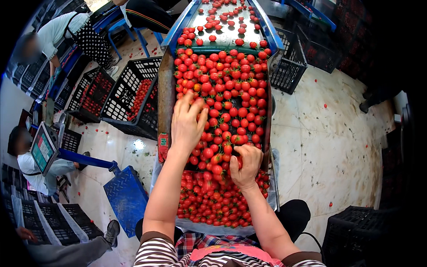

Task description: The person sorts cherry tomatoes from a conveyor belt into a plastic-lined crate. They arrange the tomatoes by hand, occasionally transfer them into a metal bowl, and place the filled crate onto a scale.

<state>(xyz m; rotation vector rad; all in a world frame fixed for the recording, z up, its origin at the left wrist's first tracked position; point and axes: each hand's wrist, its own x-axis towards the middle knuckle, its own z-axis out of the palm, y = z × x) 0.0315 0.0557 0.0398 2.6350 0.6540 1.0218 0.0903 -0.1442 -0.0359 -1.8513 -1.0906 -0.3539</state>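
Small red cherry tomatoes (227, 94), some with green calyxes, cover the sloping chute in front of me. My left hand (189, 122) rests over them at the chute's left side, its fingers spread and pointing away from me. Lower and to the right, my right hand (246, 167) lies against the tomatoes with bent fingers, the thumb apart from them. I see nothing held in either hand, though the right fingertips are partly hidden. Below the chute's lower end, more tomatoes (209, 200) fill a container lined with clear plastic (213, 226), close to my lap.
Beyond the chute, a blue-framed conveyor (268, 24) carries scattered tomatoes. Black crates (129, 124) flank it, some holding tomatoes. A blue platform scale (126, 196) with a screen (44, 149) stands at left. People work on that side; loose tomatoes dot the pale floor (320, 147).
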